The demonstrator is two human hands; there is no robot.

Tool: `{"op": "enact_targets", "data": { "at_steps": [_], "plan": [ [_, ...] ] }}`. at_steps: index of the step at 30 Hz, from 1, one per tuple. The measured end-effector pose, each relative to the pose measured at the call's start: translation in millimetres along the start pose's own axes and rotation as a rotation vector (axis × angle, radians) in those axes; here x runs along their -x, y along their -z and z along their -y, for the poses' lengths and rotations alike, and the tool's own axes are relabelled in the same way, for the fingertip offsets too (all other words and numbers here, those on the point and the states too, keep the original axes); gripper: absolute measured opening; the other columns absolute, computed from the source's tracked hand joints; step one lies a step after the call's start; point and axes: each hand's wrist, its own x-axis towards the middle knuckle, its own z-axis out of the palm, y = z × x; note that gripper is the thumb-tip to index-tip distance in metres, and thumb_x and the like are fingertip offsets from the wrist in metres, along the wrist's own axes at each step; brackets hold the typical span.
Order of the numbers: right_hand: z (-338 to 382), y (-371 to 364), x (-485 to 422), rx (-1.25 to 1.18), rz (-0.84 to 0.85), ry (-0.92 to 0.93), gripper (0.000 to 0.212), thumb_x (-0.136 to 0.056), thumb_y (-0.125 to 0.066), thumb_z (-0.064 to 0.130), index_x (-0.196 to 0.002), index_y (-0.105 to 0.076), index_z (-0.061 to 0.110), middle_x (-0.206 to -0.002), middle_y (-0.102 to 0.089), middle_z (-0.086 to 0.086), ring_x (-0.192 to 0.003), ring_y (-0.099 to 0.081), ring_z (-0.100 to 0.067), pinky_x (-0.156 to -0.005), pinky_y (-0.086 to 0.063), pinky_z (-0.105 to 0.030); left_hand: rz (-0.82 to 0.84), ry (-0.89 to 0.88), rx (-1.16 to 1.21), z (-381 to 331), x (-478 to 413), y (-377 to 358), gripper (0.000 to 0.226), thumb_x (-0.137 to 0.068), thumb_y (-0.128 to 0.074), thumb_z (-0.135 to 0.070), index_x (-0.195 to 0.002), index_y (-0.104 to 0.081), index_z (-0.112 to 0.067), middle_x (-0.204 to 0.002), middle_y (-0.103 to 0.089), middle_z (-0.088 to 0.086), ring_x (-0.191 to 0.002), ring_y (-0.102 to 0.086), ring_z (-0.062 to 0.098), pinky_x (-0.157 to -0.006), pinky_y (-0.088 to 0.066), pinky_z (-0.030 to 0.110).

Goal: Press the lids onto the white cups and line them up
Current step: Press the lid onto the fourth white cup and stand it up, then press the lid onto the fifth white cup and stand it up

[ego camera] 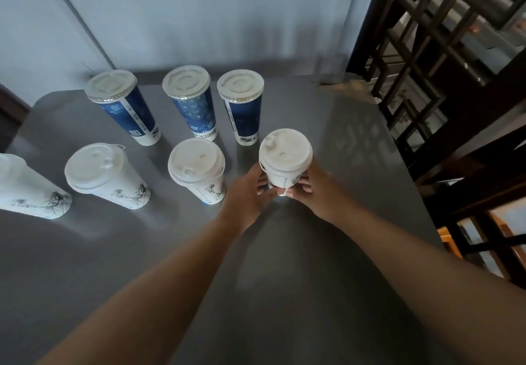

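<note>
Fingers [263, 187] of the left hand [247, 193] and right hand [308, 191] wrap the lidded white cup [284, 178]; it sits just right of the other white cups [199, 176]; blue cups [242, 114] stand behind.

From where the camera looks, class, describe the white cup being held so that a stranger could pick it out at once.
Start at the grey table, where three blue cups form the back row and white cups the front row. Follow the front row to its right end, beside the dark lattice screen. That held cup is the only one gripped by the left hand and right hand.
</note>
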Motion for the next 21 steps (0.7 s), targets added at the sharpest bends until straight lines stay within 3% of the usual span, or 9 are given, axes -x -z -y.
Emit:
{"op": "enact_targets", "data": {
  "at_steps": [4,6,8,10,12,14,17,19,21],
  "plan": [
    [18,-2,26,0.022,0.012,-0.147,0.076,-0.081,-0.073,0.030,-0.140,-0.027,0.017,-0.140,-0.052,-0.011,-0.129,-0.052,-0.027,-0.107,-0.043,-0.048,-0.045,0.175,0.270,-5,19,7,0.065,-0.084,-0.069,0.008,-0.142,-0.039,0.001,-0.137,-0.057,0.013,-0.125,-0.057,0.020,-0.107,-0.046,0.035],
    [18,6,54,0.110,0.029,-0.216,0.070,-0.084,-0.070,0.028,-0.138,-0.032,0.006,-0.141,-0.050,-0.017,-0.128,-0.050,-0.033,-0.106,-0.042,-0.043,-0.064,0.210,0.315,-4,47,2,0.043,-0.085,-0.060,0.020,-0.122,-0.045,0.006,-0.113,-0.057,0.017,-0.109,-0.056,0.022,-0.098,-0.046,0.029],
    [18,23,89,0.193,0.117,-0.256,0.051,-0.088,-0.068,0.026,-0.126,-0.048,-0.001,-0.128,-0.057,-0.024,-0.116,-0.057,-0.036,-0.091,-0.046,-0.034,-0.070,0.216,0.229,-6,83,-10,0.037,-0.084,-0.057,0.022,-0.112,-0.054,-0.001,-0.099,-0.055,0.012,-0.093,-0.055,0.016,-0.084,-0.048,0.015],
    [21,43,126,0.238,0.224,-0.311,0.041,-0.091,-0.065,0.026,-0.119,-0.057,-0.004,-0.120,-0.062,-0.025,-0.108,-0.060,-0.035,-0.077,-0.040,-0.030,-0.030,0.207,0.150,-11,124,-26,0.037,-0.084,-0.057,0.019,-0.097,-0.060,-0.016,-0.096,-0.060,0.013,-0.094,-0.060,0.020,-0.087,-0.050,0.017],
    [26,62,166,0.257,0.226,-0.351,0.044,-0.092,-0.063,0.032,-0.122,-0.057,0.000,-0.121,-0.062,-0.019,-0.110,-0.058,-0.031,-0.076,-0.039,-0.029,0.037,0.173,0.126,-21,163,-44,0.027,-0.085,-0.057,0.017,-0.094,-0.062,-0.008,-0.101,-0.061,0.024,-0.108,-0.063,0.029,-0.100,-0.048,0.035],
    [32,78,210,0.269,0.170,-0.367,0.047,-0.092,-0.062,0.039,-0.126,-0.055,0.007,-0.124,-0.060,-0.011,-0.111,-0.058,-0.025,-0.080,-0.041,-0.028,0.111,0.143,0.100,-34,198,-66,0.033,-0.085,-0.059,0.016,-0.101,-0.061,-0.012,-0.106,-0.063,0.013,-0.115,-0.062,0.017,-0.099,-0.046,0.025],
    [40,90,277,0.195,0.008,-0.364,0.053,-0.090,-0.059,0.050,-0.136,-0.048,0.025,-0.138,-0.056,0.002,-0.121,-0.055,-0.017,-0.097,-0.046,-0.035,0.300,0.252,0.285,-57,250,-101,0.049,-0.086,-0.065,0.011,-0.127,-0.053,-0.012,-0.127,-0.061,0.009,-0.123,-0.059,0.027,-0.099,-0.045,0.032],
    [46,93,318,0.175,-0.091,-0.320,0.057,-0.086,-0.058,0.057,-0.138,-0.045,0.035,-0.144,-0.050,0.010,-0.127,-0.050,-0.011,-0.099,-0.042,-0.033,0.445,0.164,0.282,-71,277,-118,0.067,-0.082,-0.076,-0.002,-0.133,-0.046,-0.033,-0.134,-0.055,-0.008,-0.126,-0.055,0.012,-0.102,-0.044,0.031],
    [48,93,351,0.170,-0.085,-0.317,0.066,-0.078,-0.061,0.063,-0.137,-0.039,0.046,-0.147,-0.041,0.020,-0.127,-0.045,-0.005,-0.098,-0.038,-0.031,0.534,0.017,0.188,-83,292,-133,0.081,-0.076,-0.082,-0.023,-0.141,-0.037,-0.040,-0.142,-0.049,-0.017,-0.131,-0.048,0.002,-0.105,-0.039,0.024]
  ]
}}
